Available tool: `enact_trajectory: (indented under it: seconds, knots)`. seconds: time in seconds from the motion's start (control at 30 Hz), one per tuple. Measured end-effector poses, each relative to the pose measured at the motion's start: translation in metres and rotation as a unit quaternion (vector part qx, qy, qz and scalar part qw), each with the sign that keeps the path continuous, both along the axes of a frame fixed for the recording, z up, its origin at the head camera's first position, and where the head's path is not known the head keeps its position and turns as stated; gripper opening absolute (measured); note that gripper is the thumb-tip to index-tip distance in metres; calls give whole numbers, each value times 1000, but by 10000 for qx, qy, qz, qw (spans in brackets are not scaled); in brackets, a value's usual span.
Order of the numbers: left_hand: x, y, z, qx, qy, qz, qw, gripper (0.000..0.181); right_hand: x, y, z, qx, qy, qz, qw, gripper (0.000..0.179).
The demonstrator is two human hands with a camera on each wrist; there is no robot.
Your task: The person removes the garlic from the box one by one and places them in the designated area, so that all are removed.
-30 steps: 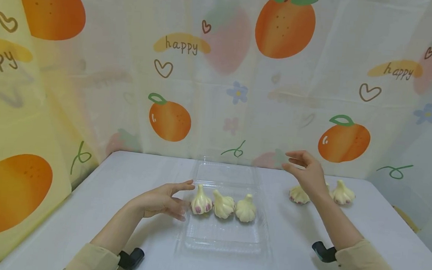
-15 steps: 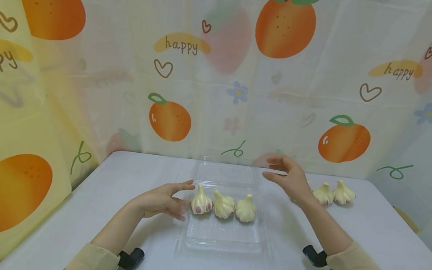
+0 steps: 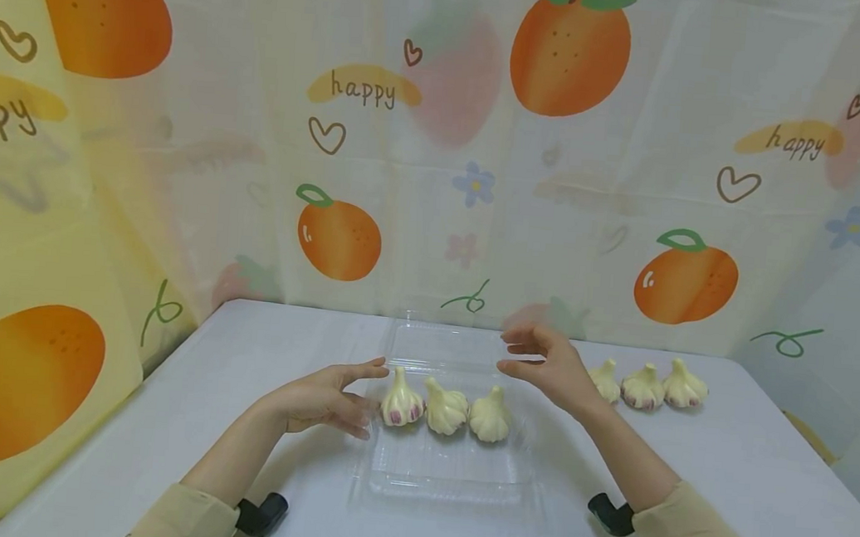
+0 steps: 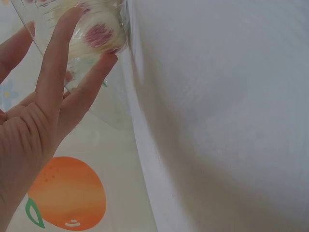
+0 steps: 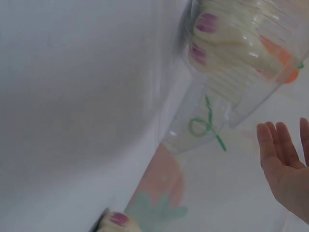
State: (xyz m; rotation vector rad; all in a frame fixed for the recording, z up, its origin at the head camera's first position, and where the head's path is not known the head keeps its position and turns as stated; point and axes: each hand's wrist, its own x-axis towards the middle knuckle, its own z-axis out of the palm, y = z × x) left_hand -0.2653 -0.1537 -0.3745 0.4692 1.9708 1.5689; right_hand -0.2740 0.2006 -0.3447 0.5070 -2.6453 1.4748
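A clear plastic clamshell box (image 3: 446, 468) stands on the table, its lid (image 3: 445, 344) laid back toward the wall. Inside is a row of three garlic bulbs (image 3: 446, 409). My left hand (image 3: 323, 398) rests its extended fingertips at the box's left wall; the left wrist view shows the fingers (image 4: 87, 89) against the plastic beside a purple-marked bulb (image 4: 99, 36). My right hand (image 3: 546, 364), holding nothing, hovers at the back right corner of the box. In the right wrist view this hand (image 5: 287, 169) has its fingers apart from the box wall (image 5: 251, 108).
Three more garlic bulbs (image 3: 643, 389) sit in a row at the back right of the white table (image 3: 595, 480), the leftmost partly behind my right wrist. A fruit-printed curtain (image 3: 419, 209) hangs behind the table, and another sheet (image 3: 19, 256) hangs at the left.
My right hand has moved left from above the bulbs at the right to the box's back right corner, uncovering those bulbs. My left hand and the bulbs in the box have stayed put.
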Motion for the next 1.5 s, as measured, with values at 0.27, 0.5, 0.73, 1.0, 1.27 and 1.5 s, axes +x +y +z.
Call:
enact_trajectory:
  seconds: [0.27,0.5,0.73,1.0,1.27,1.5]
  knots:
    - [-1,0,-1,-26,9,10,10000,83,0,-6,-9,222,-201,476,9984,43]
    - [-1,0,-1,-39,3,25,10000,82,-1,-7,-13,348,-330,992,9939,42]
    - [0,1,-1,-32,-4,27,10000,83,-1,-11,-15,559,-398,1308,9890,41]
    - [0,0,0,-11,-21,21,10000,83,0,-12,-16,684,-435,1404,9868,39]
    - [0,0,0,-1,-43,4,10000,83,-2,-6,-16,635,-419,1473,9862,36]
    - [0,1,0,-29,-30,20,10000,83,-2,-5,-18,716,-530,1458,9853,36]
